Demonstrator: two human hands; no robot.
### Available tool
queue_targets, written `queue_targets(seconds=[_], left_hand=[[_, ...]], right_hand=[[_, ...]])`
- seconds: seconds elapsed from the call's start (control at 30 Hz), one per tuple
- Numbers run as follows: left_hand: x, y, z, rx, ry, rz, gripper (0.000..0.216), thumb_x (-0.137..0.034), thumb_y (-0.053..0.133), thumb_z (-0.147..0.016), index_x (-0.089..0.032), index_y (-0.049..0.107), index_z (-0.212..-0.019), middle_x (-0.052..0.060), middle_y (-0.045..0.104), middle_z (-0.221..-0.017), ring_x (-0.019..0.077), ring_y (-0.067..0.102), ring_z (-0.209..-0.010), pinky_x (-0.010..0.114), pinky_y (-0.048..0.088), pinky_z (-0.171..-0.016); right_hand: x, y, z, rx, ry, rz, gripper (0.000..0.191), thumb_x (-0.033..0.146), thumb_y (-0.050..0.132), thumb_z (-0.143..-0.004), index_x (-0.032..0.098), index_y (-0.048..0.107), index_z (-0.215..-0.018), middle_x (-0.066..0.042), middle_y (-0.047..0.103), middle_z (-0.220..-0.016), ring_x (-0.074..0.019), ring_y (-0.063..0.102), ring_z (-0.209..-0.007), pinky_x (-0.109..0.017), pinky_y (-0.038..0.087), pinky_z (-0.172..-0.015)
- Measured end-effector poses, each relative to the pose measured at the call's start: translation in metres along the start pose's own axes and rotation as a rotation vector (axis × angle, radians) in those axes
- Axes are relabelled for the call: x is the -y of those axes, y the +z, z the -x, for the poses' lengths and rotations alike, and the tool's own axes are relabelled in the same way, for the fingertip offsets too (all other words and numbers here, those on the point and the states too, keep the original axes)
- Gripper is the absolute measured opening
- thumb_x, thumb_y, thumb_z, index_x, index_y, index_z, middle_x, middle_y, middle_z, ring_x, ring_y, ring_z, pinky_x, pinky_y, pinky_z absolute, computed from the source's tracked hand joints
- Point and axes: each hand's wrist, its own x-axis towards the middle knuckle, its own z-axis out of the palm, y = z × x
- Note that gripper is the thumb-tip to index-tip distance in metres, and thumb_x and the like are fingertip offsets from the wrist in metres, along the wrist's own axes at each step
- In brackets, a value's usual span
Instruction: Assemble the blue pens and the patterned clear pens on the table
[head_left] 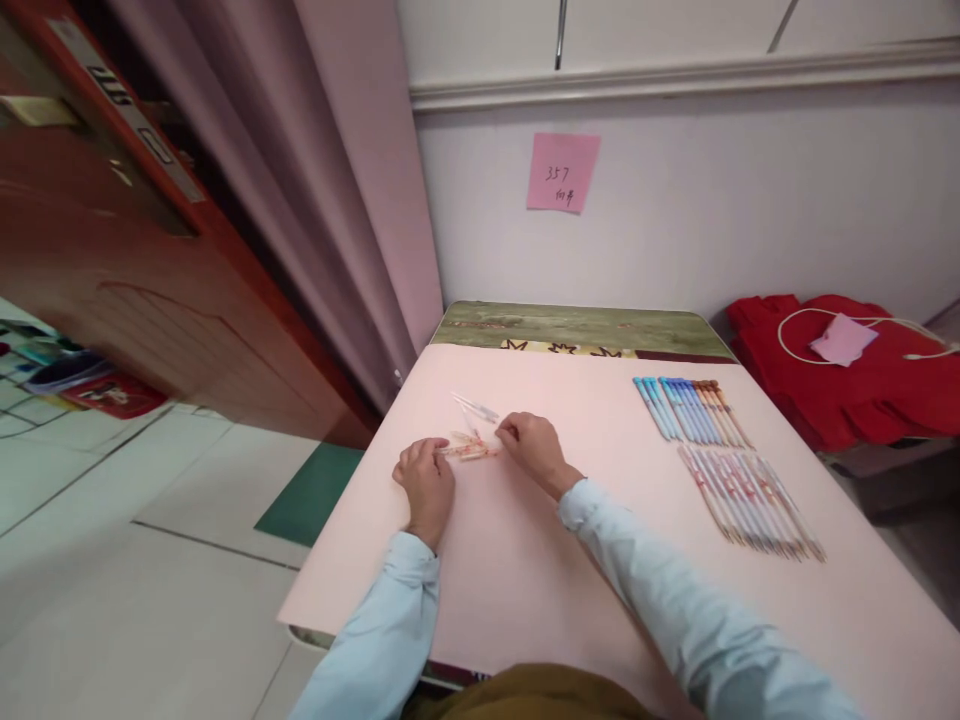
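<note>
A small loose pile of slim pens with orange-red marks (471, 452) lies on the pale pink table cover between my two hands. My left hand (426, 488) rests at the pile's left side, the end of one pen between its thumb and forefinger. At the pile's right, my right hand (534, 448) is closed in a pinch; whatever its fingertips hold is hidden or too small to name. Just beyond the pile lie a few clear, whitish pens (478, 408), pointing different ways.
To the right, a row of capped blue and brown pens (686, 410) lies side by side, with a row of clear pens (750, 503) nearer me. A red cloth (840, 400) bears a white cord and pink paper. A pink note (562, 172) is on the wall; a wooden door (187, 270) stands left.
</note>
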Motion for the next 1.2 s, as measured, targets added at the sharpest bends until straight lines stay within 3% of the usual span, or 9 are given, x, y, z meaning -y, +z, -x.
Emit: queue_targets(seconds=[0.2, 0.43, 0.6, 0.73, 0.8, 0.93, 1.03, 1.13, 1.2], left_hand=[[-0.001, 0.001, 0.000, 0.061, 0.023, -0.068, 0.026, -0.007, 0.047, -0.078, -0.021, 0.064, -0.091, 0.010, 0.067, -0.098, 0.0298, 0.053, -0.102, 0.046, 0.030, -0.086], [-0.002, -0.001, 0.001, 0.068, 0.059, -0.078, 0.022, -0.011, 0.047, -0.083, -0.021, 0.064, -0.092, 0.011, 0.066, -0.099, 0.0296, 0.053, -0.102, 0.045, 0.030, -0.085], [-0.001, -0.004, 0.004, 0.081, 0.071, -0.067, 0.019, -0.011, 0.047, -0.085, -0.021, 0.062, -0.089, 0.010, 0.068, -0.097, 0.0289, 0.054, -0.102, 0.047, 0.029, -0.088], [0.002, -0.014, 0.006, 0.060, 0.064, 0.004, 0.016, -0.015, 0.047, -0.086, -0.022, 0.061, -0.091, 0.009, 0.068, -0.092, 0.0287, 0.056, -0.098, 0.049, 0.031, -0.093], [-0.003, -0.020, 0.003, 0.023, 0.048, 0.158, 0.013, -0.021, 0.049, -0.087, -0.022, 0.061, -0.092, 0.008, 0.067, -0.093, 0.0268, 0.058, -0.095, 0.046, 0.037, -0.092], [-0.042, -0.015, -0.009, 0.061, -0.099, 0.722, 0.018, -0.032, 0.061, -0.083, -0.023, 0.057, -0.098, 0.004, 0.064, -0.095, 0.0187, 0.063, -0.084, 0.032, 0.049, -0.076], [-0.086, 0.012, -0.018, 0.245, -0.254, 1.100, 0.025, -0.031, 0.068, -0.076, -0.021, 0.054, -0.093, -0.003, 0.060, -0.076, 0.0104, 0.057, -0.060, 0.024, 0.047, -0.059], [-0.121, 0.048, -0.021, 0.430, -0.431, 1.364, 0.020, -0.028, 0.068, -0.074, -0.018, 0.056, -0.087, -0.006, 0.052, -0.060, 0.0081, 0.051, -0.052, 0.022, 0.044, -0.055], [-0.135, 0.068, -0.019, 0.477, -0.527, 1.512, 0.019, -0.027, 0.069, -0.072, -0.017, 0.057, -0.084, -0.006, 0.051, -0.060, 0.0070, 0.050, -0.052, 0.022, 0.045, -0.056]], right_hand=[[0.039, 0.026, -0.041, 0.081, 0.015, 0.122, 0.023, 0.030, 0.058, -0.088, 0.013, 0.072, -0.094, -0.015, 0.073, -0.094, -0.0222, 0.067, -0.088, -0.028, 0.047, -0.075], [0.050, 0.035, -0.049, 0.089, 0.032, 0.175, 0.022, 0.019, 0.056, -0.086, 0.008, 0.071, -0.098, -0.021, 0.071, -0.097, -0.0252, 0.069, -0.091, -0.030, 0.049, -0.076], [0.026, 0.013, -0.024, 0.018, 0.012, 0.094, 0.020, 0.027, 0.054, -0.087, 0.016, 0.071, -0.090, -0.011, 0.074, -0.088, -0.0217, 0.069, -0.083, -0.029, 0.049, -0.074], [-0.021, -0.007, 0.022, -0.205, 0.019, -0.435, 0.022, 0.036, 0.051, -0.089, 0.019, 0.064, -0.087, -0.004, 0.071, -0.076, -0.0152, 0.064, -0.062, -0.025, 0.050, -0.062], [-0.045, -0.015, 0.047, -0.252, 0.102, -0.656, 0.025, 0.042, 0.051, -0.089, 0.018, 0.061, -0.089, -0.003, 0.069, -0.073, -0.0139, 0.060, -0.055, -0.024, 0.048, -0.054], [-0.076, -0.030, 0.080, -0.461, 0.224, -0.755, 0.027, 0.043, 0.057, -0.085, 0.017, 0.059, -0.090, -0.003, 0.065, -0.070, -0.0139, 0.056, -0.057, -0.023, 0.044, -0.053], [-0.089, -0.037, 0.091, -0.559, 0.267, -0.766, 0.027, 0.042, 0.060, -0.083, 0.016, 0.061, -0.091, -0.004, 0.065, -0.075, -0.0153, 0.058, -0.066, -0.024, 0.044, -0.059], [-0.099, -0.037, 0.094, -0.612, 0.316, -0.768, 0.027, 0.041, 0.060, -0.082, 0.016, 0.063, -0.090, -0.003, 0.063, -0.076, -0.0154, 0.058, -0.068, -0.024, 0.044, -0.059], [-0.105, -0.034, 0.094, -0.635, 0.336, -0.772, 0.027, 0.041, 0.059, -0.083, 0.016, 0.063, -0.090, -0.003, 0.063, -0.076, -0.0150, 0.057, -0.066, -0.024, 0.043, -0.058]])
